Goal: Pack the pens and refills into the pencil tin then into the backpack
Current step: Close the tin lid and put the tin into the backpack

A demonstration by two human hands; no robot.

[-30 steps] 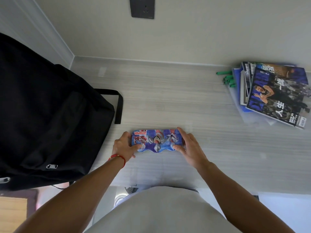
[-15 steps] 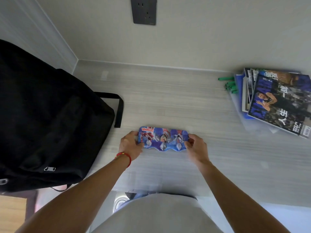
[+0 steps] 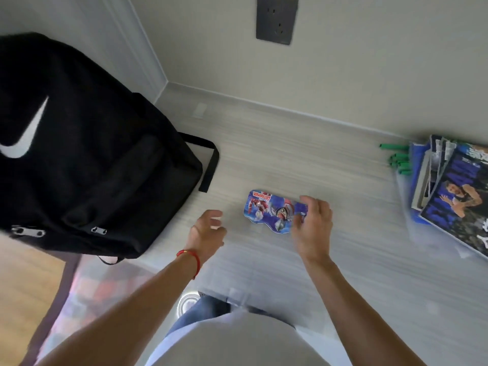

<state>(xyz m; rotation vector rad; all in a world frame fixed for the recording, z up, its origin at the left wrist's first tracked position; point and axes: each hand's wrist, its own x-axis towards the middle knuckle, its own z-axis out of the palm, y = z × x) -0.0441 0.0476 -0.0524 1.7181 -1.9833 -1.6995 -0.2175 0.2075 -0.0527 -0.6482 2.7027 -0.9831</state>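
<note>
Closed pencil tin [image 3: 269,211] on desk [image 3: 290,159], right hand [image 3: 313,223] touching, zipped backpack [image 3: 87,154] left

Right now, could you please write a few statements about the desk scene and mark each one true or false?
1. The blue printed pencil tin lies on the pale wood-grain desk. True.
2. The left hand grips the tin. False: it hovers open, apart from it.
3. The black backpack stands left of the tin. True.
4. The green pens lie inside the tin. False: they sit by the stack of magazines.
5. The right hand is at the tin's right end. True.
</note>
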